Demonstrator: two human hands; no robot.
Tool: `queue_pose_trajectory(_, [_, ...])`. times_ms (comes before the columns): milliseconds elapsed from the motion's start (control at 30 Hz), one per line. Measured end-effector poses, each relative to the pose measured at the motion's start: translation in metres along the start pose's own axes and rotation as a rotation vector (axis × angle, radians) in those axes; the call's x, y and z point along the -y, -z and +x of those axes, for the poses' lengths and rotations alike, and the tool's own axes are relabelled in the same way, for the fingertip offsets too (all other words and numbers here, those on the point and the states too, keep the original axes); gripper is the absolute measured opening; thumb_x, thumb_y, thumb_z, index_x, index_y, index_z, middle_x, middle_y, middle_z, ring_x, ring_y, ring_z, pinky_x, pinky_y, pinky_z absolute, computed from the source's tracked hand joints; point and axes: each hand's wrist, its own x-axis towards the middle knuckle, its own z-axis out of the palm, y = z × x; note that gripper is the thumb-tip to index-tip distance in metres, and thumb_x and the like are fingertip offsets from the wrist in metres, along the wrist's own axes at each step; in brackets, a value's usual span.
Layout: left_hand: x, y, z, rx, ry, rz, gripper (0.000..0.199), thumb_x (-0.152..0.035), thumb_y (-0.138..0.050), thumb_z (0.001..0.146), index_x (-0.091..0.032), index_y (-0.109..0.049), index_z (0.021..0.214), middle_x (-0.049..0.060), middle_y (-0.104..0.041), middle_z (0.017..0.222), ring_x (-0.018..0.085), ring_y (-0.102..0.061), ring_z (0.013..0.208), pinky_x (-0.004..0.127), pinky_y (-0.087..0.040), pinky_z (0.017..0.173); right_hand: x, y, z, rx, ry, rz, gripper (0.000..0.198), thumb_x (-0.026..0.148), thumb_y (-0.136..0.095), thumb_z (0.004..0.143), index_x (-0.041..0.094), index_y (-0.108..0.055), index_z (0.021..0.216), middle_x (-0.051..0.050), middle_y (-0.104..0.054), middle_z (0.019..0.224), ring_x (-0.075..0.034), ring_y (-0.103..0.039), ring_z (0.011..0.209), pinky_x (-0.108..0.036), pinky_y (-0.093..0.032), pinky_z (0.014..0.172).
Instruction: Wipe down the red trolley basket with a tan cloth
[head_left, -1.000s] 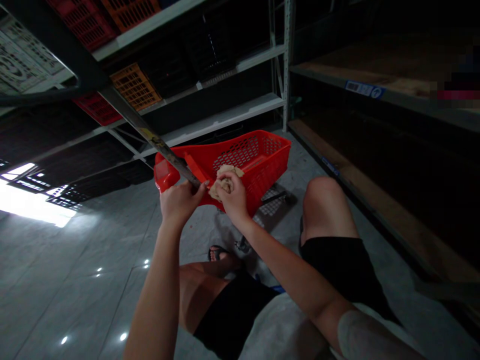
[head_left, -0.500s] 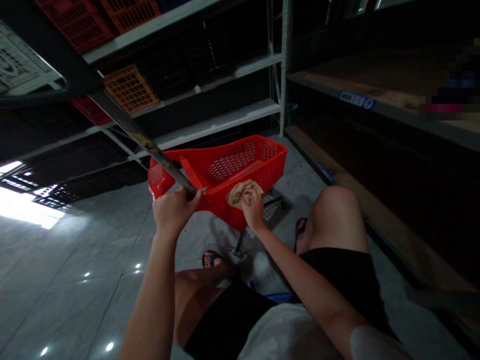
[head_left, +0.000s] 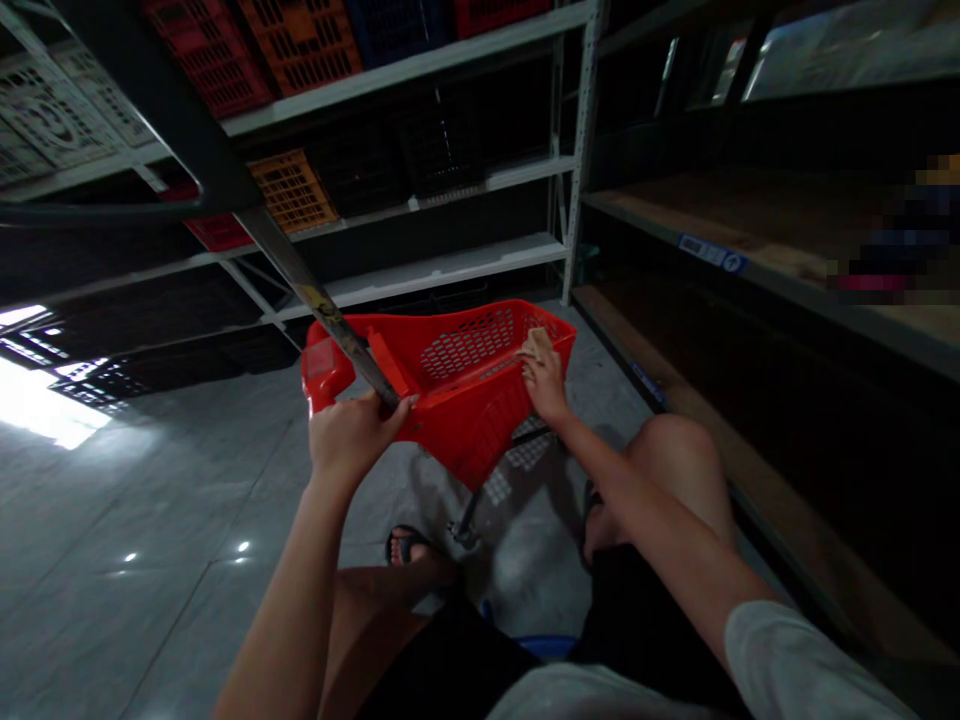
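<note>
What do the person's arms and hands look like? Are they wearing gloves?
No gloves: the left hand and right hand are bare. The right arm comes out of a short, pale grey sleeve; no left sleeve shows. I see no watch or bracelet.

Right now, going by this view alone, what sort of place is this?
Probably a shop or its stockroom: plastic crates sit on metal shelving, the shelf at right bears a blue-and-white label, and a red wheeled shopping basket stands on the floor.

Grey tiled floor (head_left: 187, 480), white metal shelving (head_left: 487, 258), wooden shelves (head_left: 750, 218) right, bright glare (head_left: 56, 400) left.
</note>
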Motion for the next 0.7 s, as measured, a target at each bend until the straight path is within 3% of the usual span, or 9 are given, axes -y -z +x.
queue_pose_trajectory(100, [-0.002, -0.001, 0.002, -0.014, -0.004, -0.017, 0.064, -0.073, -0.039, 0.095, -0.021, -0.076, 0.095, 0.012, -0.077, 0.081, 0.033, -0.074, 0.079, 0.033, -0.042, 0.061, -0.043, 0.034, 0.042, -0.085, -0.169, 0.021, 0.044, 0.003, -0.051, 0.074, 0.019, -0.076, 0.106, -0.013, -0.066, 0.129, -0.026, -0.056, 0.125, -0.047, -0.044, 0.113])
queue_pose_trajectory(200, [-0.007, -0.001, 0.004, -0.011, 0.013, -0.039, 0.065, -0.073, -0.037, 0.095, -0.022, -0.077, 0.097, 0.012, -0.077, 0.08, 0.034, -0.074, 0.078, 0.034, -0.043, 0.06, -0.045, 0.036, 0.053, -0.083, -0.207, 0.031, 0.039, 0.006, -0.05, 0.072, 0.018, -0.073, 0.101, -0.015, -0.071, 0.116, -0.027, -0.062, 0.115, -0.047, -0.048, 0.107])
queue_pose_trajectory(300, [-0.014, -0.001, 0.007, -0.027, 0.016, -0.063, 0.068, -0.073, -0.034, 0.096, -0.021, -0.077, 0.098, 0.014, -0.077, 0.081, 0.035, -0.075, 0.078, 0.035, -0.045, 0.06, -0.005, 0.002, 0.02, -0.05, -0.188, 0.098, 0.047, 0.007, -0.049, 0.068, 0.018, -0.068, 0.109, -0.014, -0.068, 0.124, -0.025, -0.062, 0.12, -0.045, -0.049, 0.107])
queue_pose_trajectory(400, [-0.023, -0.002, 0.009, -0.044, 0.008, -0.081, 0.072, -0.073, -0.029, 0.097, -0.02, -0.077, 0.097, 0.016, -0.076, 0.08, 0.036, -0.074, 0.078, 0.036, -0.047, 0.062, 0.064, -0.038, -0.031, -0.103, -0.156, 0.427, 0.05, 0.009, -0.05, 0.069, 0.021, -0.06, 0.117, -0.011, -0.061, 0.135, -0.022, -0.056, 0.13, -0.047, -0.044, 0.115])
queue_pose_trajectory(533, [-0.031, -0.002, 0.01, -0.059, -0.005, -0.092, 0.071, -0.07, -0.027, 0.099, -0.02, -0.077, 0.102, 0.016, -0.076, 0.081, 0.036, -0.075, 0.078, 0.037, -0.048, 0.063, 0.148, -0.056, -0.056, -0.102, -0.148, 0.652, 0.037, 0.016, -0.059, 0.081, 0.025, -0.056, 0.116, -0.009, -0.061, 0.13, -0.02, -0.06, 0.124, -0.044, -0.046, 0.113])
queue_pose_trajectory(600, [-0.032, -0.001, 0.009, -0.06, -0.004, -0.09, 0.066, -0.068, -0.03, 0.099, -0.02, -0.076, 0.104, 0.016, -0.076, 0.081, 0.035, -0.075, 0.078, 0.036, -0.048, 0.063, 0.161, -0.054, -0.053, -0.119, -0.147, 0.65, 0.035, 0.017, -0.058, 0.084, 0.026, -0.056, 0.118, -0.008, -0.061, 0.131, -0.021, -0.061, 0.123, -0.042, -0.048, 0.111])
queue_pose_trajectory(700, [-0.033, 0.001, 0.007, -0.054, 0.001, -0.086, 0.06, -0.064, -0.036, 0.099, -0.02, -0.076, 0.103, 0.014, -0.076, 0.08, 0.033, -0.075, 0.077, 0.035, -0.047, 0.062, 0.135, -0.054, -0.062, -0.066, -0.059, 0.476, 0.043, 0.01, -0.054, 0.082, 0.024, -0.06, 0.121, -0.01, -0.062, 0.132, -0.023, -0.058, 0.128, -0.045, -0.045, 0.114])
